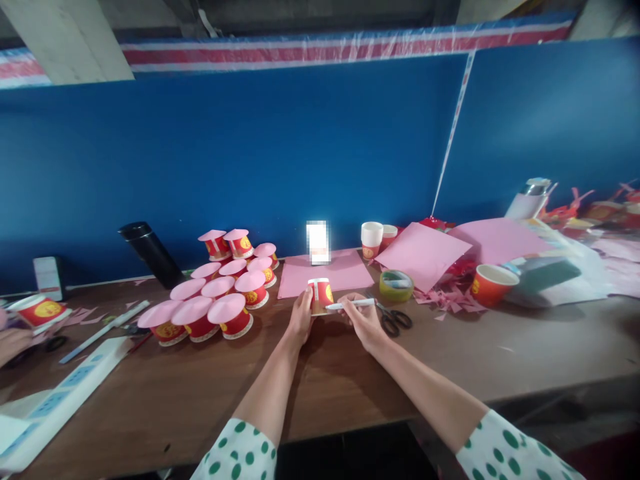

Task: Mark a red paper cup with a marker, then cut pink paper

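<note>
A red and yellow paper cup (321,295) is held near the middle of the table by my left hand (301,316), its fingers wrapped round the cup's left side. My right hand (363,320) grips a white pen (357,303), whose tip points left and meets or nearly meets the cup's lower right side. Just behind the cup lies a flat pink paper sheet (295,277). Black-handled scissors (395,321) and a yellow-green roll of tape (396,285) rest to the right of my right hand.
Several red cups with pink paper discs on top (227,309) stand at left. A black bottle (151,253) leans behind them. A phone (318,243) stands at the back. At right are pink sheets (423,253), paper scraps and an orange cup (493,285). Another person's hand (15,343) is far left.
</note>
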A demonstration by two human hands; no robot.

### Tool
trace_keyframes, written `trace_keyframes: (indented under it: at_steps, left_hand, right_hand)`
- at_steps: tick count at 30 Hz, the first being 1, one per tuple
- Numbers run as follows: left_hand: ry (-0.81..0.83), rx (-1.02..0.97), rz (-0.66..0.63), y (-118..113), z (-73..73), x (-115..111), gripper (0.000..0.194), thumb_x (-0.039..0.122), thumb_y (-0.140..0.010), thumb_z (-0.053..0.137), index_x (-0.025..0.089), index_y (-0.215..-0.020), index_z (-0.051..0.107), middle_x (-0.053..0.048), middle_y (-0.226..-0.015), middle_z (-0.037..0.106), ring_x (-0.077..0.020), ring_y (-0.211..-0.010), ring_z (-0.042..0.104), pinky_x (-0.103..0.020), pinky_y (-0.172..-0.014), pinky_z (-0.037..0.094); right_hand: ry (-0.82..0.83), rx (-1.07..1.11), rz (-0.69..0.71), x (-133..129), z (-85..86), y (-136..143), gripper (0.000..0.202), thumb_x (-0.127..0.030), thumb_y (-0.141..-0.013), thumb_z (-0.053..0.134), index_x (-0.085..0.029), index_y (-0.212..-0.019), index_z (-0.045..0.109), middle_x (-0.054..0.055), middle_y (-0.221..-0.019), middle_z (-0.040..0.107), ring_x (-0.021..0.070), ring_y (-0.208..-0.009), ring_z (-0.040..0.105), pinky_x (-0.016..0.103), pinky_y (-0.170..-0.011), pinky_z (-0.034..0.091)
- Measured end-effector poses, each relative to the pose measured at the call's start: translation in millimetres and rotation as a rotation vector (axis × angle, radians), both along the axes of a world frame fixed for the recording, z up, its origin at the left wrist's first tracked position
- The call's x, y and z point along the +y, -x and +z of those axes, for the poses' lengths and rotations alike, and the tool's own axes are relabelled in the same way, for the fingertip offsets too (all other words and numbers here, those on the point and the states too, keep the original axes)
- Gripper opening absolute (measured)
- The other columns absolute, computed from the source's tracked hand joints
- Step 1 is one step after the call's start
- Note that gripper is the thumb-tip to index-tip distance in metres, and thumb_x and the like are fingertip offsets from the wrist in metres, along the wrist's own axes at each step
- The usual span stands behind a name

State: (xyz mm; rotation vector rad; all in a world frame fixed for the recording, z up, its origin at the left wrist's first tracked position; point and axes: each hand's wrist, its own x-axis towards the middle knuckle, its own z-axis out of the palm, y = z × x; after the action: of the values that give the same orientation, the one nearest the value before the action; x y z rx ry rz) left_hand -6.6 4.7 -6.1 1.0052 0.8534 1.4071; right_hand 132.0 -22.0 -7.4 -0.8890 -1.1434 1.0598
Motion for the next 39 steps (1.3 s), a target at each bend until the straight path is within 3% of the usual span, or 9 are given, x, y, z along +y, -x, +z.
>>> trace_keyframes:
  at_steps: [15,25,39]
  left_hand:
    - [0.022,-0.034,0.015,0.5,-0.5,-0.3,0.038,0.052,-0.072,0.056,0.015,-0.080,0.057,-0.002,-0.066,0.058,-0.0118,-0.055,0.052,-0.024,-0.054,0.041]
    - [-0.005,-0.016,-0.034,-1.0,0.5,0.0,0.038,0.051,-0.077,0.050,0.014,-0.084,0.057,-0.004,-0.072,0.063,-0.0141,-0.058,0.057,-0.026,-0.057,0.044]
    - [0.016,-0.039,-0.023,0.4,-1.3,0.8,0.038,0.051,-0.075,0.054,0.014,-0.082,0.058,-0.005,-0.070,0.062,-0.0150,-0.060,0.057,-0.026,-0.056,0.044]
  right_hand:
    - [0.049,0.032,0.011,-0.7,1.4,0.6,0.023,-0.039,-0.069,0.062,-0.017,-0.064,0.058,-0.001,-0.052,0.054,0.0092,-0.046,0.046,0.019,-0.039,0.033]
    - [0.009,0.041,-0.056,-0.4,4.5,-0.7,0.027,-0.044,-0.068,0.064,-0.018,-0.068,0.061,0.001,-0.057,0.061,0.0126,-0.051,0.052,0.021,-0.039,0.034]
    - [0.020,0.050,-0.018,0.0,1.6,-0.9,0.024,-0.041,-0.070,0.063,-0.017,-0.067,0.060,0.001,-0.058,0.060,0.0114,-0.051,0.051,0.020,-0.041,0.035]
